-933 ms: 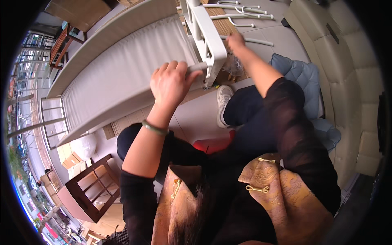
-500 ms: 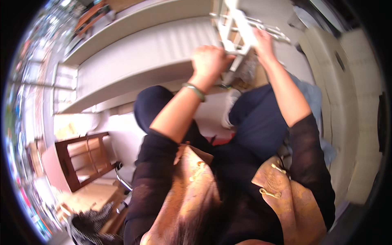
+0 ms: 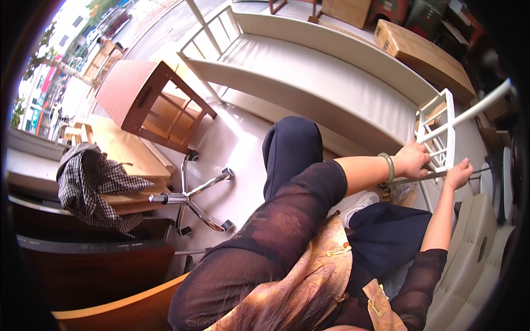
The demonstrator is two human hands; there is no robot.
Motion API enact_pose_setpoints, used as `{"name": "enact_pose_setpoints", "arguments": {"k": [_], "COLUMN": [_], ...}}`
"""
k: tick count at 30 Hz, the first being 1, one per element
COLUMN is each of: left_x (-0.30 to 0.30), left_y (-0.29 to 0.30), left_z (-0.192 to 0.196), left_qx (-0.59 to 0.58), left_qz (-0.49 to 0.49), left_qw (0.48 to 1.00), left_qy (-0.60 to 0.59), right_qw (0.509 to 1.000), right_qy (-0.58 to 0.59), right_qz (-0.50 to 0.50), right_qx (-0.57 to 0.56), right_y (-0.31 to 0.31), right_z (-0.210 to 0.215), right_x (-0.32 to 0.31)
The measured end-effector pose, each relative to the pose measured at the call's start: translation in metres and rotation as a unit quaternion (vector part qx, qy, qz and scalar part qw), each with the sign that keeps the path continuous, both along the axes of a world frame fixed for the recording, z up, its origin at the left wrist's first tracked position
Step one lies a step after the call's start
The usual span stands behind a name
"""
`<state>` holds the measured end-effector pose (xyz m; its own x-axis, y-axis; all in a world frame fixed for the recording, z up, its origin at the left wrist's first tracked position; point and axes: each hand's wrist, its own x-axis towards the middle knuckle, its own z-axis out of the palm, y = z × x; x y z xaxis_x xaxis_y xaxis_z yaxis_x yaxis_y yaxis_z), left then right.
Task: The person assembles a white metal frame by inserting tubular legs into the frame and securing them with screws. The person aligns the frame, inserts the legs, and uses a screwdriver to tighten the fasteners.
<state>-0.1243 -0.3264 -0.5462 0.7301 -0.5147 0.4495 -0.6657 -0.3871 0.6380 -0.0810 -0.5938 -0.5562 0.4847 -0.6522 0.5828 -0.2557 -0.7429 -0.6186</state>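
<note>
A long cream rack with low side panels stretches across the far side, with a white metal end frame at its right end. My left hand, a green bangle at its wrist, has its fingers bent over the frame's lower bars. Close beside it, at the frame's lower corner, my right hand is closed. A thin dark rod shows on both sides of the right hand and runs just below the left; the hand hides its middle.
At left stand a reddish-brown stool lying tipped, a chrome wheeled base and wooden boards with a checked cloth. A cardboard box lies behind the rack. A beige padded piece stands at right.
My view has swung left, so the rack and hands appear farther right. My right hand has come down from the upper part of the white frame to its lower corner, nearer my left hand.
</note>
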Motion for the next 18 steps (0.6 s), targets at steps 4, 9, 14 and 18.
{"name": "enact_pose_setpoints", "arguments": {"k": [4,9,14,18], "left_x": [0.012,0.048,0.019,0.002], "left_y": [0.065,0.248,0.408,0.427], "left_z": [0.022,0.029,0.016,0.006], "left_qx": [-0.069,-0.017,0.327,0.330], "left_qz": [0.024,0.280,0.370,0.353], "left_qw": [0.989,0.952,0.868,0.873], "left_qy": [0.125,0.124,0.050,0.065], "right_qw": [0.998,0.995,0.989,0.986], "right_qy": [0.018,0.089,0.116,0.129], "right_qz": [-0.017,-0.011,-0.052,-0.058], "right_qx": [-0.052,-0.051,-0.069,-0.084], "right_y": [-0.009,-0.021,-0.022,-0.022], "right_z": [0.008,0.015,0.021,0.023], "right_x": [0.004,0.009,0.014,0.017]}}
